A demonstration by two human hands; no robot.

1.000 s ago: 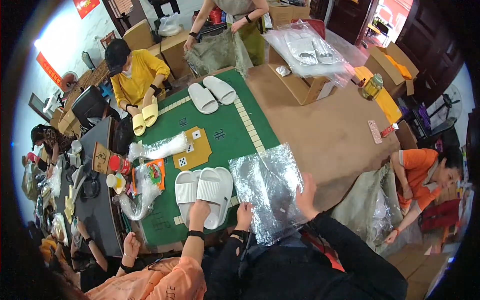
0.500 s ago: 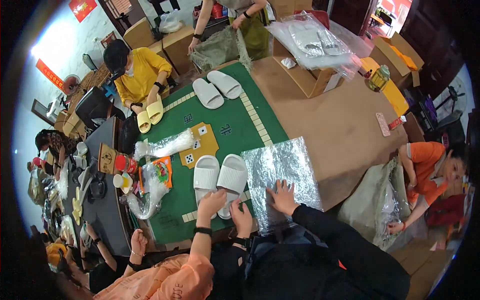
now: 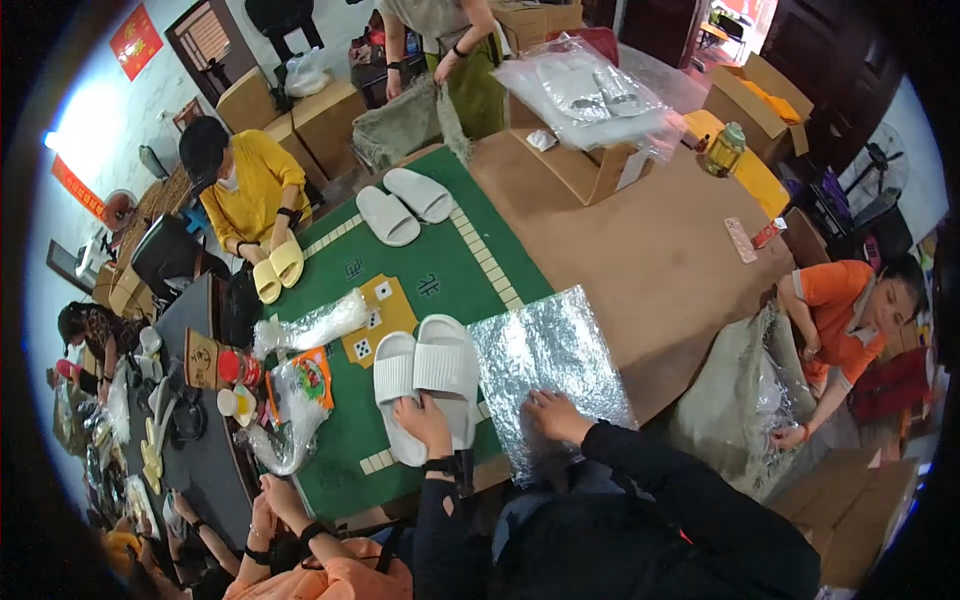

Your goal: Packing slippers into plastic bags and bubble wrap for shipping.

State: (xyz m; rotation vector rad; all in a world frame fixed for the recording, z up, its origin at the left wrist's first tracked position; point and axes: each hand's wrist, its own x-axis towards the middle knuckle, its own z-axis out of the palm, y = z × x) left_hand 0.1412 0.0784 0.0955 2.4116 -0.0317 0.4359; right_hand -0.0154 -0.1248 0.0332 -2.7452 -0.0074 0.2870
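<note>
Broad brown desk [image 3: 660, 250] with a green mat [image 3: 440, 290] over its left part, crowded with seated and standing co-workers around the rim. Straight ahead of the right fingers, a crinkled silver foil bag [image 3: 545, 370] lying flat, its near edge just under the right hand [image 3: 550, 415] — palm down, fingers spread wide and pressing the foil, gripping nothing. Directly left of that, touching the bag's edge, a pair of pale grey slippers [image 3: 425, 375] side by side, toes pointing away. Left hand [image 3: 425, 420] resting on the heel end of the pair, fingers flat and loosely apart over the slippers, not visibly curled round either one; whether the thumb hooks an edge, hard to tell. Well beyond both sets of fingers, a second grey pair [image 3: 400, 205] near the far rim of the mat, and a yellow pair [image 3: 277, 270] in a co-worker's hands further left. Left of the left fingers, clear plastic wrappers [image 3: 300, 330] and small clutter.

Judged from the layout, slippers and bag being brought together. Best kept neat: right palm holding the foil still so it does not slide, bag mouth found and lifted before anything moves, slippers kept stacked or aligned as one — heels even — then slid across the short gap in a straight line, not lifted high.
</note>
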